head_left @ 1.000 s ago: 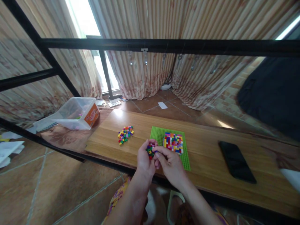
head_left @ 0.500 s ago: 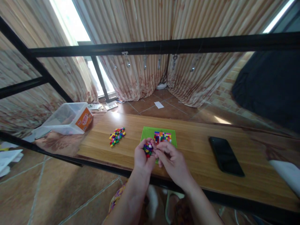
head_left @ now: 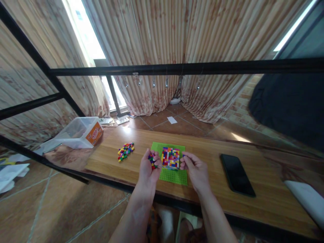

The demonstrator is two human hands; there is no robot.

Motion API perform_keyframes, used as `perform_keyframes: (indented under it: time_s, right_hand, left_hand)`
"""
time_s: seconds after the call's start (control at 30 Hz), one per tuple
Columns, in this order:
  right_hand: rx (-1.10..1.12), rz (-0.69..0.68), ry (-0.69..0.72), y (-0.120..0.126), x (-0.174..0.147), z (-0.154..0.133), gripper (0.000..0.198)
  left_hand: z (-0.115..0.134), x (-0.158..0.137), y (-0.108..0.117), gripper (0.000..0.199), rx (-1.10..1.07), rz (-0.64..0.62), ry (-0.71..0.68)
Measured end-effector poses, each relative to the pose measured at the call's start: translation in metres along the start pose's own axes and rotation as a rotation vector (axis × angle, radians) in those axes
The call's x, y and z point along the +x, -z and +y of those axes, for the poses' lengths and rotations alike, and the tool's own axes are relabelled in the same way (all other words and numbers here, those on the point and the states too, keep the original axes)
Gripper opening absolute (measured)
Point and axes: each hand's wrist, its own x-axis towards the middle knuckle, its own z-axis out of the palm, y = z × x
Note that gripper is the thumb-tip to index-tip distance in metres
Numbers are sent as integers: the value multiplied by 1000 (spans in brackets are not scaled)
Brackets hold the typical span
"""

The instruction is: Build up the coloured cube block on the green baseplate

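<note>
A green studded baseplate (head_left: 174, 177) lies on the wooden table, bearing a roughly square block of many-coloured toy bricks (head_left: 170, 157). My left hand (head_left: 149, 168) is cupped palm up at the plate's left edge, its fingers curled round a heap of small toy bricks (head_left: 152, 161). On the other side, my right hand (head_left: 194, 167) is beside the built block's right edge, thumb and fingertips pinched together. Whatever is between those fingertips is too small or hidden to make out. A loose pile of coloured bricks (head_left: 126, 151) rests on the table to the left.
A black phone (head_left: 238, 175) lies on the table (head_left: 207, 162) at the right. At the far left stands a clear plastic box (head_left: 78, 133) with an orange label. A black metal bar (head_left: 162, 69) crosses in front of the curtains (head_left: 152, 33).
My hands have moved apart: the right went from the left palm to the right side of the brick block. The built block now shows fully. The camera view has tilted up slightly.
</note>
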Motion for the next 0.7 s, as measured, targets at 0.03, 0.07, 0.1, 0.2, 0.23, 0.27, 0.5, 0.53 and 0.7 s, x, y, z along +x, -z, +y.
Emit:
perform_keyframes:
  time_s: [0.03, 0.07, 0.1, 0.2, 0.23, 0.27, 0.5, 0.53, 0.7]
  right_hand:
    - [-52, 5, 8, 3, 1, 0, 39]
    - [-110, 13, 28, 5, 2, 0, 38]
    - [-168, 23, 62, 7, 3, -1, 37]
    - [-297, 49, 204, 8, 6, -1, 29]
    - [-321, 52, 240, 7, 7, 0, 27]
    - [-343, 49, 263, 5, 9, 1, 26]
    - [-594, -35, 362, -10, 18, 16, 20]
    - [-630, -49, 364, -11, 19, 16, 19]
    - [-716, -64, 345, -10, 19, 13, 19]
  left_hand:
    - [-2, 0, -4, 34, 3, 1, -6]
    - [-3, 0, -10, 34, 9, 3, -11]
    - [-4, 1, -17, 34, 17, 6, -19]
    - [-6, 1, -43, 35, 41, -3, -57]
    - [-6, 1, -52, 34, 45, -26, -85]
    - [-6, 1, -61, 33, 44, -60, -112]
    - [3, 16, -66, 31, 62, -93, -115]
    - [4, 20, -61, 32, 64, -71, -97]
    - [10, 37, -33, 31, 55, 2, -49]
